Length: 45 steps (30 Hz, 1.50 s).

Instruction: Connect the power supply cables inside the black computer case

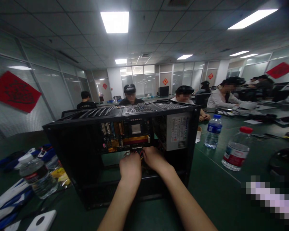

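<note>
A black computer case (62,150) stands on the green table with its open side facing me. Inside it are the motherboard (113,128) and, at the upper right, a silver power supply (179,133) with a white label. My left hand (130,165) reaches in at the lower edge of the motherboard, fingers curled and their tips hidden. Right beside it, my right hand (153,157) is closed on thin coloured cables (142,156). These cables show in the gap between both hands. What the left fingers hold is hidden.
Water bottles with a blue cap (213,131) and a red cap (237,149) stand right of the case. Left are a white-capped bottle (37,176), white-and-blue gloves (11,202) and a white device (42,221). Several people sit beyond, some wearing head-mounted devices.
</note>
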{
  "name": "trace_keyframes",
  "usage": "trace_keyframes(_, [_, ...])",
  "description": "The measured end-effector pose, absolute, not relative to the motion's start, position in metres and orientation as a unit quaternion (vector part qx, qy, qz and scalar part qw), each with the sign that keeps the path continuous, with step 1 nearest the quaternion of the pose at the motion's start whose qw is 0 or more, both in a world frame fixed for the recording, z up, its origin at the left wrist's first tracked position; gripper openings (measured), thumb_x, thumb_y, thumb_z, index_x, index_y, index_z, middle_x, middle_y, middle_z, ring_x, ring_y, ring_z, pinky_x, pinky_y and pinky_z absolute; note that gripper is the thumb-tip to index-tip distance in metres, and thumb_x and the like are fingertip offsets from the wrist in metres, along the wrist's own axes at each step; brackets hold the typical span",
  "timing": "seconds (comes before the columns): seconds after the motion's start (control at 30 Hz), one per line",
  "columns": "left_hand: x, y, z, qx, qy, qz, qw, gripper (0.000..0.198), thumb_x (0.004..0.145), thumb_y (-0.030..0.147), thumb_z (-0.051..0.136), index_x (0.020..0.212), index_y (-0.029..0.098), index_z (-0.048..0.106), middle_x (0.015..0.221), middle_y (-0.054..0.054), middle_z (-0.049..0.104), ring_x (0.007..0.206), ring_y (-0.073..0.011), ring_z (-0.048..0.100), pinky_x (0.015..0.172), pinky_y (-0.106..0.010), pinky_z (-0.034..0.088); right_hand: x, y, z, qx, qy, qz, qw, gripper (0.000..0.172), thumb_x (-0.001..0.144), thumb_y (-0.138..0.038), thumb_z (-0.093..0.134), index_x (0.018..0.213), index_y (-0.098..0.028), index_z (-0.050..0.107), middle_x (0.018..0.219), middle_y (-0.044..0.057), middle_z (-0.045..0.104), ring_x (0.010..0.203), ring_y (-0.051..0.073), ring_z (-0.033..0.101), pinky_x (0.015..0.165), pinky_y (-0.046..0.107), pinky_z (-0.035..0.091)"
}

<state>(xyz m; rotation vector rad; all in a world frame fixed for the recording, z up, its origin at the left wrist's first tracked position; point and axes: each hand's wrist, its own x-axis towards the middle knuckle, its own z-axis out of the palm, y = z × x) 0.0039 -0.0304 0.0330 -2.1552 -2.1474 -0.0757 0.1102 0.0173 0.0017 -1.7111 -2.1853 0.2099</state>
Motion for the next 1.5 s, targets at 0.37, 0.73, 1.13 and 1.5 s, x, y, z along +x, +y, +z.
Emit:
trace_keyframes(0.37, [0.001, -0.029, 0.032, -0.717, -0.695, -0.027, 0.047, 0.034, 0.088, 0.006, 0.039, 0.103, 0.008, 0.07, 0.096, -0.02, 0.072, 0.094, -0.0307, 0.07, 0.076, -0.039, 0.056, 0.11, 0.018, 0.0, -0.609, -0.773, 0.053, 0.171, 0.031, 0.096, -0.022, 0.041, 0.096, -0.016, 0.071, 0.094, 0.015, 0.074, 0.086, 0.026, 0.072, 0.065, 0.028, 0.045])
trace_keyframes(0.73, [0.004, -0.029, 0.032, -0.711, -0.701, -0.012, 0.057, 0.032, 0.087, 0.006, 0.041, 0.099, 0.008, 0.07, 0.094, -0.02, 0.072, 0.093, -0.0312, 0.07, 0.076, -0.04, 0.056, 0.11, 0.016, 0.004, -0.611, -0.773, 0.071, 0.154, 0.034, 0.097, -0.022, 0.038, 0.1, -0.017, 0.072, 0.098, 0.016, 0.073, 0.088, 0.026, 0.071, 0.068, 0.029, 0.047])
trace_keyframes(1.13, [-0.003, -0.023, 0.025, -0.723, -0.688, -0.034, 0.059, 0.034, 0.087, 0.007, 0.039, 0.102, 0.009, 0.069, 0.093, -0.02, 0.071, 0.094, -0.0303, 0.07, 0.076, -0.038, 0.055, 0.11, 0.018, 0.003, -0.627, -0.756, 0.077, 0.168, 0.035, 0.098, -0.026, 0.038, 0.098, -0.018, 0.072, 0.097, 0.015, 0.074, 0.089, 0.026, 0.071, 0.07, 0.029, 0.047])
trace_keyframes(1.5, [-0.039, -0.023, 0.043, -0.716, -0.687, -0.125, 0.019, 0.031, 0.093, 0.042, 0.048, 0.1, 0.021, 0.07, 0.102, -0.01, 0.072, 0.096, -0.0251, 0.067, 0.078, -0.032, 0.049, 0.109, 0.018, 0.004, -0.629, -0.751, 0.086, 0.18, 0.03, 0.096, -0.026, 0.044, 0.097, -0.018, 0.073, 0.097, 0.014, 0.074, 0.089, 0.026, 0.071, 0.067, 0.029, 0.046])
